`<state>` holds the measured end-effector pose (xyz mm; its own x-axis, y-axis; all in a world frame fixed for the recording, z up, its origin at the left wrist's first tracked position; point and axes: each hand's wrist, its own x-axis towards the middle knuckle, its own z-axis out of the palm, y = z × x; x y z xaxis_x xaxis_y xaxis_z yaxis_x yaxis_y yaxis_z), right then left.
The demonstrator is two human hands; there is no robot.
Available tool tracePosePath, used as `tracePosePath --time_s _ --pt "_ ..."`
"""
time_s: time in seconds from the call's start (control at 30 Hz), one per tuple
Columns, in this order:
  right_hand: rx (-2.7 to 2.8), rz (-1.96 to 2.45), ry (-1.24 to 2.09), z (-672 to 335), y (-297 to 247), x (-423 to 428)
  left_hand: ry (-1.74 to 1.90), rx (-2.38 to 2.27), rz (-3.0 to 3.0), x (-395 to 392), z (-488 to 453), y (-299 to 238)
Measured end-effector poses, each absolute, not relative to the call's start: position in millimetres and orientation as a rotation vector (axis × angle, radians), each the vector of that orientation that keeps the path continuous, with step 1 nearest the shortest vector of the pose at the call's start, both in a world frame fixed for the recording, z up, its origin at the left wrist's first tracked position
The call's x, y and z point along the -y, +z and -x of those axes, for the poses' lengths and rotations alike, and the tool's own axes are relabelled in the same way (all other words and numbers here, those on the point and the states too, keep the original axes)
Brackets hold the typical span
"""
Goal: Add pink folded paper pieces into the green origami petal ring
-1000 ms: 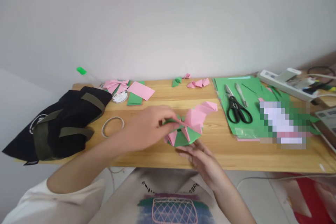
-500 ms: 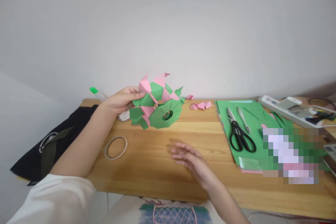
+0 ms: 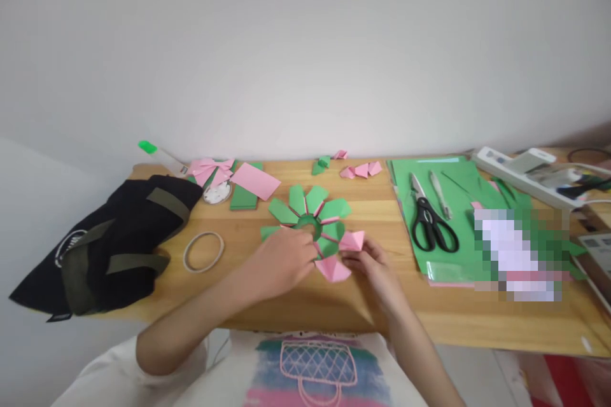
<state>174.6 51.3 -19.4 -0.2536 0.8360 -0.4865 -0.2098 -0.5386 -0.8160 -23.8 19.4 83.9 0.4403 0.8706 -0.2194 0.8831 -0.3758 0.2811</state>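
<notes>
A ring-shaped folded-paper flower (image 3: 333,210) is low over the middle of the table, its green petals fanned around a hole. Pink folded tips (image 3: 333,269) show on its near right side. Over the flower's near left part lies my left hand (image 3: 289,259), fingers curled and closed on it; the fingertips are partly hidden. My right hand (image 3: 375,262) pinches the flower's right edge by a pink tip between thumb and fingers.
Left: a tape roll (image 3: 203,252), black bag (image 3: 128,235), pink paper sheet (image 3: 256,181) and glue pen (image 3: 162,158). Behind lie pink folded pieces (image 3: 361,170) and a green one (image 3: 321,165). Right: black scissors (image 3: 432,224), a cutter (image 3: 440,194), green paper (image 3: 405,172) and a power strip (image 3: 529,179).
The flower has come down from the air toward the table and turned its petals upward. My right hand has gone from open and apart to pinching its edge.
</notes>
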Motion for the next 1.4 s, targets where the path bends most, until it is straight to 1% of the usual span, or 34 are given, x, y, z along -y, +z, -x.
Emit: tracePosePath --time_s 0.1,0.3,0.4,0.5,0.57,0.63,0.7,0.8,0.87,1.03,1.27,1.33,1.4 --pt "0.868 1.323 1.786 -190 -17 -50 0.003 -1.493 -2.291 2 17 65" --pt "1.101 1.412 1.600 -205 -15 -51 0.449 -1.716 -2.080 24 48 61" --pt "1.229 1.455 1.332 -205 -16 -49 0.621 -1.925 -2.035 33 65 54" --pt "1.328 1.478 1.000 -204 -6 -44 0.695 -2.228 -1.974 42 84 41" --pt "1.562 1.388 0.783 -201 8 -40 0.629 -2.469 -1.881 49 99 33" --pt "2.068 1.105 0.519 -194 23 -37 0.443 -2.647 -1.748 59 113 26" --pt "2.466 0.816 0.300 -184 33 -36 0.244 -2.713 -1.615 68 125 20" --pt "2.713 0.659 0.102 -166 35 -39 0.124 -2.701 -1.510 80 133 14" --pt "2.741 0.674 0.041 -157 30 -43 0.129 -2.678 -1.495 84 136 10" --pt "2.640 0.800 0.022 -149 17 -49 0.154 -2.641 -1.451 87 137 0" --pt "2.673 0.824 0.027 -150 18 -47 0.228 -2.614 -1.432 84 139 -2" --pt "2.705 0.805 0.055 -153 21 -46 0.327 -2.602 -1.423 84 139 -1" --pt "2.740 0.775 0.123 -157 26 -46 0.551 -2.552 -1.386 85 137 2"
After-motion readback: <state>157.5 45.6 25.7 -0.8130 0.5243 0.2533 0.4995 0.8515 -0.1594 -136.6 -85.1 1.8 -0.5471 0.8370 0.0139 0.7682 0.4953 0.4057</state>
